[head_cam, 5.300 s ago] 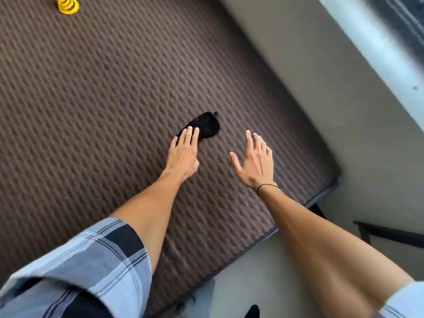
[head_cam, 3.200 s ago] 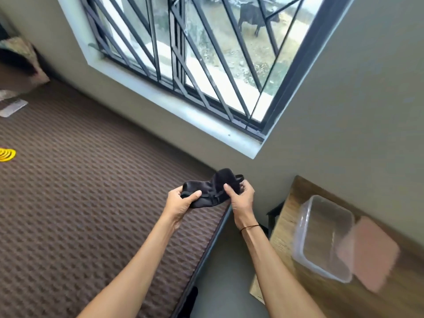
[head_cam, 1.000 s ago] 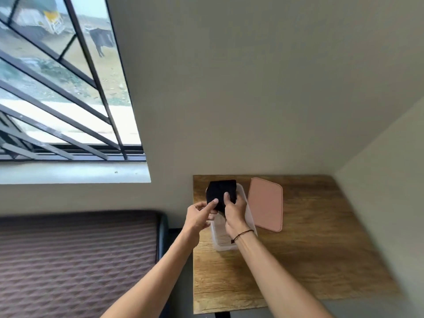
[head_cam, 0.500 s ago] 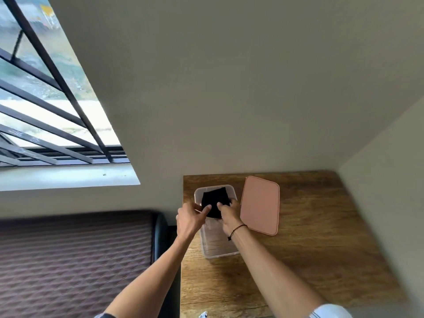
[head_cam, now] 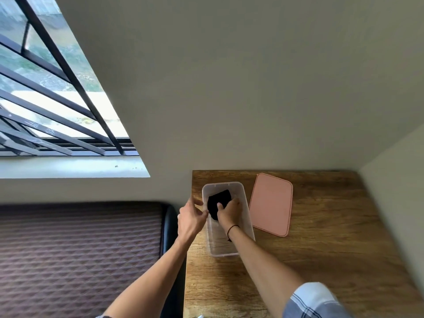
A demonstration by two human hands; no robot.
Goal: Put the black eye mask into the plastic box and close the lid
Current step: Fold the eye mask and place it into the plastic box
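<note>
The folded black eye mask (head_cam: 217, 201) lies inside the clear plastic box (head_cam: 223, 249), toward its far end. My right hand (head_cam: 229, 213) reaches down into the box with fingers on the mask. My left hand (head_cam: 191, 218) is at the box's left wall, fingertips pinching the mask's near left edge over the rim. The pink lid (head_cam: 270, 204) lies flat on the wooden table (head_cam: 321, 260), just right of the box.
The table sits in a corner, walls behind and to the right. A bed with a brown patterned cover (head_cam: 80, 255) is to the left, a narrow gap between it and the table. A barred window (head_cam: 46, 99) is up left.
Both hands have lowered the mask from the box's rim down inside it. My right hand went deeper into the box, and my left hand slid to the left wall.
</note>
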